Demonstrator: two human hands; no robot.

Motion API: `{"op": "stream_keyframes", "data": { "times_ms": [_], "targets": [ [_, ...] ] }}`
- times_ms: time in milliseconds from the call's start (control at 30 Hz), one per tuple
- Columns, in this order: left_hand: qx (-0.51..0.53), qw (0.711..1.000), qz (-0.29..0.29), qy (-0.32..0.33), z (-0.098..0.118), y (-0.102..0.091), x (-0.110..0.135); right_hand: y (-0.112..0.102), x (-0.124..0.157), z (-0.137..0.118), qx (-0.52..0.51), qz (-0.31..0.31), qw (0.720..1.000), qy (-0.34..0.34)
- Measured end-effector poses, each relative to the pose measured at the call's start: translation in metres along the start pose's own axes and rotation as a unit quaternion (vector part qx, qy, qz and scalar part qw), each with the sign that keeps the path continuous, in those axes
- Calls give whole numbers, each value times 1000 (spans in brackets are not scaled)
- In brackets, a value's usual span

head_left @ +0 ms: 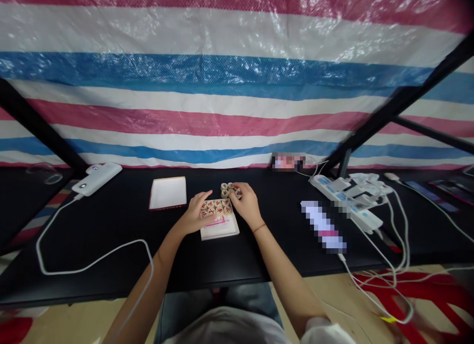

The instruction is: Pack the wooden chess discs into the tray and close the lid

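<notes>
My left hand [193, 216] lay spread, its fingers slightly apart, touching the rows of wooden xiangqi pieces [215, 209] packed in a white box [231, 229] in front of me. My right hand [247, 203] pinched a small cluster of loose pieces [226, 190] between its fingertips, just beyond the box. The discs appeared light, stiff and smooth, best taken by their rims. A red-edged white lid [168, 192] lay left of my left hand, with a white power bank [97, 178] farther left.
</notes>
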State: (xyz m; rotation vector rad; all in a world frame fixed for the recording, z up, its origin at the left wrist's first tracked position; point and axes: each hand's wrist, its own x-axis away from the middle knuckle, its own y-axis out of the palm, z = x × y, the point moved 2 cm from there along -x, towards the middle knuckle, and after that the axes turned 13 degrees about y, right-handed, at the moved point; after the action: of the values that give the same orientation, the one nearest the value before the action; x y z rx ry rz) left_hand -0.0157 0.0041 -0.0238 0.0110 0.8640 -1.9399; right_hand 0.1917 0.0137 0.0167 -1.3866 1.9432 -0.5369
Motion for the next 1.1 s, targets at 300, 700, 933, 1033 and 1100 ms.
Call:
{"op": "stream_keyframes", "data": {
  "times_ms": [300,700,933,1033,1100],
  "targets": [
    [-78,993,46,69,5,-7,3,34,-63,-45,323,-219,915,105],
    [-176,962,191,83,23,-22,3,40,-71,-48,299,-189,929,105],
    [-131,967,187,112,15,-19,0,26,-23,-48,-232,-294,922,96],
    [-120,971,171,120,16,-16,0,28,0,-47,-333,-323,876,132],
    [-122,971,168,123,18,-15,0,31,7,-45,-366,-322,861,146]
  ]
}}
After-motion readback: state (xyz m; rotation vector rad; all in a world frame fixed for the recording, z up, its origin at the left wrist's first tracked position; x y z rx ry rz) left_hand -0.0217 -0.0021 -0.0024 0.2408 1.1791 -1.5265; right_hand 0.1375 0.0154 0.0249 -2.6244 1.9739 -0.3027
